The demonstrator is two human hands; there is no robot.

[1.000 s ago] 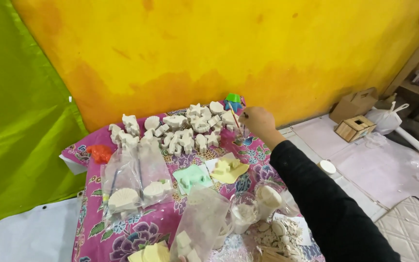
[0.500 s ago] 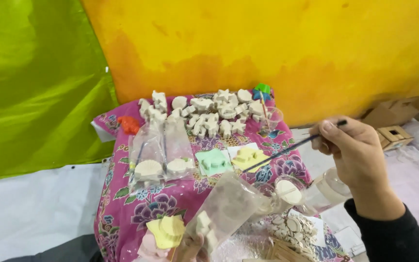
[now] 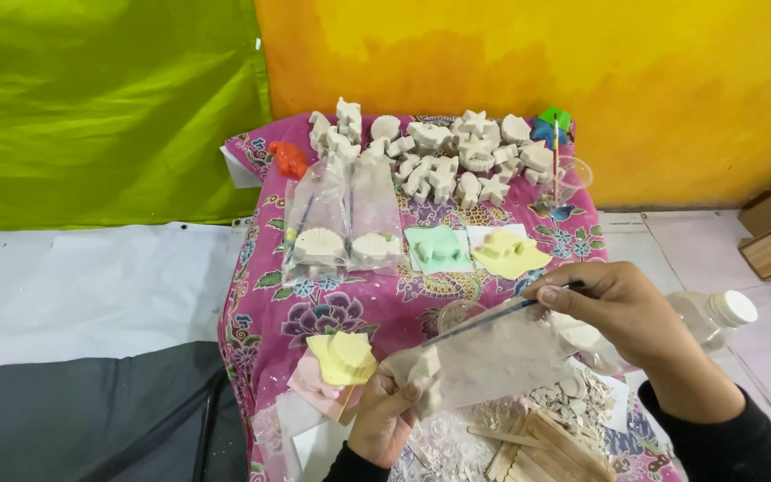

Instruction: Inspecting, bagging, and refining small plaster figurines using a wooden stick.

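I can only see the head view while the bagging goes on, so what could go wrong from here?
1. The left hand pinches the clear bag only at its lower end; the white figure inside could slide or drop.
2. The brush in the right hand lies across the bag and might poke the thin plastic.
3. The right forearm is close to the plastic bottle, which could tip.

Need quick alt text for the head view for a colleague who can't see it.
The right hand holds a thin paintbrush over a clear plastic bag with a white plaster figure inside, gripped by the left hand. Behind, a floral-clothed table carries more plaster figures.
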